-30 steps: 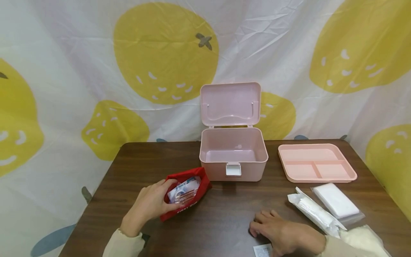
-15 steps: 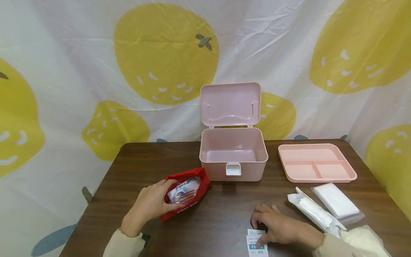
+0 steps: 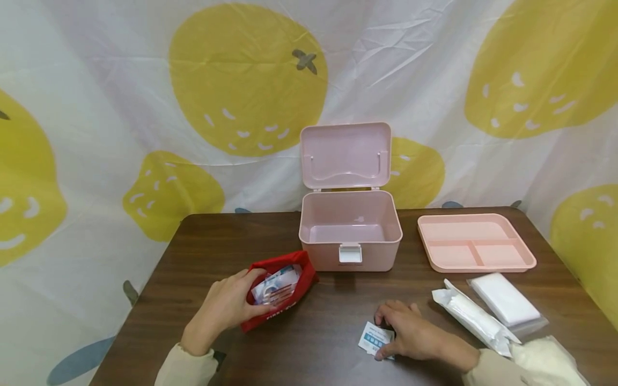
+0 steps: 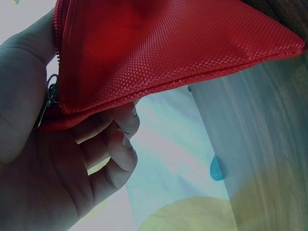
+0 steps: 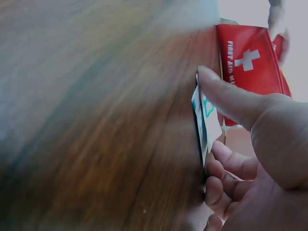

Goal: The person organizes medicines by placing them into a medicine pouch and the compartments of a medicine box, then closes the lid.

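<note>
My left hand (image 3: pixel 232 303) grips the near left side of an open red first aid pouch (image 3: pixel 309 271), its thumb on the front and fingers at the opening. Inside the pouch are clear-wrapped items (image 3: pixel 280 287). The left wrist view shows the pouch's red fabric and zipper (image 4: pixel 50 98) close to the palm. With thumb and fingers, my right hand (image 3: pixel 410 332) holds small white-and-blue alcohol pad packets (image 3: pixel 373 338) at the tabletop. From the right wrist, the packets (image 5: pixel 210 113) appear nearly edge-on, low over the wood.
An open pink box (image 3: pixel 350 257) with its lid raised stands at the back middle. Right of it lies a pink divided tray (image 3: pixel 502 268). Nearer are a wrapped white roll (image 3: pixel 475 316), a white pad in clear wrap (image 3: pixel 504 300) and a cream-coloured bundle (image 3: pixel 545 362) beside my right sleeve.
My right hand has moved the packets away from the near table edge, and they now lie turned at an angle. The left hand and pouch have stayed in place.
</note>
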The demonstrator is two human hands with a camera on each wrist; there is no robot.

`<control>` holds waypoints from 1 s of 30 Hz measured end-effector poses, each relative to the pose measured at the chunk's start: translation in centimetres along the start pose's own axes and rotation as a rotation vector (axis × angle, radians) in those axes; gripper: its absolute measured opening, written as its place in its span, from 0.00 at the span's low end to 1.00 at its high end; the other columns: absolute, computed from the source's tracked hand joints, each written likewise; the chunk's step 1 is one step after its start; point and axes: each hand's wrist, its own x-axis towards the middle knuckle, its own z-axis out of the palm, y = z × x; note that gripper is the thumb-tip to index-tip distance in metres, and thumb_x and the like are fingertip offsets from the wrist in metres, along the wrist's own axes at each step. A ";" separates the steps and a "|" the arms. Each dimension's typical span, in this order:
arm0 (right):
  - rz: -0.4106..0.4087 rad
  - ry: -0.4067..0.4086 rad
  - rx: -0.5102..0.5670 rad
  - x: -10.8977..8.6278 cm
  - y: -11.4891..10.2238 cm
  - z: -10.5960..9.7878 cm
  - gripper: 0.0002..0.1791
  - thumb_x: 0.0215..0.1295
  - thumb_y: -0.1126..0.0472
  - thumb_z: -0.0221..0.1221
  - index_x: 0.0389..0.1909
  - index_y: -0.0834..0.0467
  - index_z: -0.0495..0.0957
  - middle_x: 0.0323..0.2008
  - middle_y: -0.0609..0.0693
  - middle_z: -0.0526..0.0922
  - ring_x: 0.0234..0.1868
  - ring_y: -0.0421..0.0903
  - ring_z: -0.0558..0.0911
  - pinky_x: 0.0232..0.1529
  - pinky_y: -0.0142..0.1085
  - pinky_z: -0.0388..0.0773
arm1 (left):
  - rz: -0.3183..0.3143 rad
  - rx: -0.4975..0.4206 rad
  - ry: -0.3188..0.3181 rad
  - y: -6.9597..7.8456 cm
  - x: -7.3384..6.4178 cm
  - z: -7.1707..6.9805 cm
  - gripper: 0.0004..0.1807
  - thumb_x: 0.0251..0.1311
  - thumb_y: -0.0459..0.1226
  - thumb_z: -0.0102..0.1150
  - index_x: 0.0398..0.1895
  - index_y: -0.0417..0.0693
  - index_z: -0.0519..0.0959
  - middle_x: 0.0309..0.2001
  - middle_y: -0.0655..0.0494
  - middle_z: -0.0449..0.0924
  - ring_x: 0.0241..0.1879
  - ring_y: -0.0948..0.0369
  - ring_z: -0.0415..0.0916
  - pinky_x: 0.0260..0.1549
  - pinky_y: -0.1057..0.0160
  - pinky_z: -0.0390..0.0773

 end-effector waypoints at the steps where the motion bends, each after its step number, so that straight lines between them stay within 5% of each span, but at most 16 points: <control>1: 0.003 0.005 0.014 0.1 0.0 0.0 0.28 0.37 0.42 0.77 0.35 0.47 0.72 0.33 0.37 0.69 0.38 0.37 0.68 0.39 0.37 0.56 | 0.000 0.002 0.001 0.0 0.0 0.0 0.39 0.45 0.60 0.74 0.59 0.54 0.76 0.51 0.52 0.82 0.42 0.54 0.82 0.40 0.47 0.82; 7: 0.050 0.016 0.164 0.4 0.2 0.0 0.22 0.43 0.53 0.77 0.32 0.49 0.72 0.27 0.40 0.70 0.32 0.36 0.68 0.37 0.38 0.58 | 0.002 -0.005 0.004 0.0 0.0 0.0 0.39 0.45 0.60 0.74 0.59 0.54 0.76 0.51 0.51 0.82 0.42 0.53 0.82 0.41 0.46 0.82; 12: 0.096 -0.017 0.361 0.8 0.6 -0.7 0.16 0.52 0.62 0.72 0.34 0.55 0.73 0.24 0.42 0.75 0.25 0.34 0.72 0.28 0.30 0.67 | 0.005 -0.006 0.008 0.0 -0.1 -0.1 0.39 0.45 0.60 0.74 0.59 0.54 0.76 0.51 0.51 0.82 0.43 0.53 0.82 0.41 0.46 0.82; 18: 0.131 -0.073 0.596 1.3 1.0 -1.4 0.10 0.58 0.69 0.66 0.36 0.64 0.74 0.24 0.50 0.82 0.24 0.36 0.76 0.24 0.27 0.68 | 0.002 -0.008 0.005 0.0 0.0 -0.1 0.39 0.44 0.60 0.74 0.59 0.54 0.76 0.51 0.51 0.82 0.43 0.53 0.82 0.41 0.46 0.82; 24: 0.162 -0.067 0.632 1.6 1.2 -1.7 0.07 0.60 0.68 0.64 0.34 0.67 0.75 0.24 0.52 0.83 0.22 0.34 0.71 0.21 0.26 0.59 | 0.008 -0.001 0.010 -0.1 -0.1 0.0 0.39 0.45 0.60 0.74 0.59 0.54 0.76 0.51 0.51 0.82 0.43 0.53 0.82 0.40 0.46 0.82; 30: 0.176 -0.056 0.668 2.1 0.9 -2.3 0.07 0.62 0.66 0.63 0.35 0.67 0.77 0.26 0.52 0.84 0.27 0.37 0.76 0.28 0.28 0.68 | 0.016 0.008 0.018 -0.1 -0.1 0.0 0.39 0.44 0.60 0.74 0.58 0.54 0.76 0.50 0.52 0.82 0.43 0.53 0.82 0.40 0.46 0.82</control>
